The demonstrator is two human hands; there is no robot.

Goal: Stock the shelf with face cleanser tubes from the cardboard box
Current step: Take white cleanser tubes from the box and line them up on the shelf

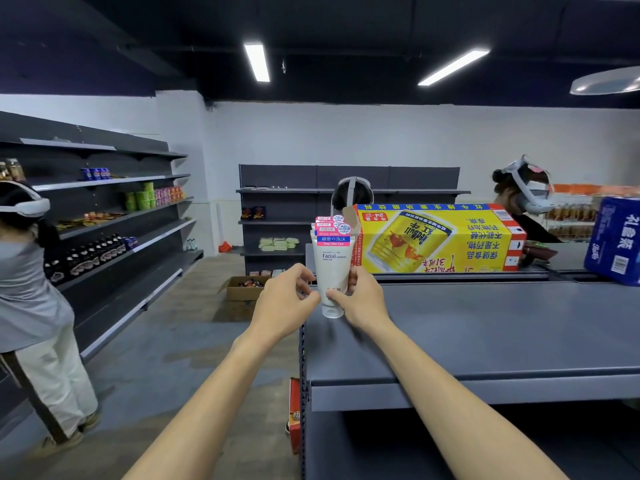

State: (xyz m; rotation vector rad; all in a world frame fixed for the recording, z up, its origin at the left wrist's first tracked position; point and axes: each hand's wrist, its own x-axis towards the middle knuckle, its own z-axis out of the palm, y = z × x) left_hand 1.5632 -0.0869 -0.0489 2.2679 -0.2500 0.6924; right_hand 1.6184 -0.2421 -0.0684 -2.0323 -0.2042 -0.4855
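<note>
A white face cleanser tube with a blue and pink label stands cap-down at the left end of the grey top shelf. Behind it stand several more tubes in a row. My right hand grips the front tube's lower part from the right. My left hand touches it from the left with curled fingers. The yellow cardboard box with a red bull print lies on the shelf just right of the tubes, its end flap open.
A blue package sits at the shelf's far right. Three people with headsets stand around: at far left, behind the box, at right. Dark shelves with goods line the left aisle. A brown carton sits on the floor.
</note>
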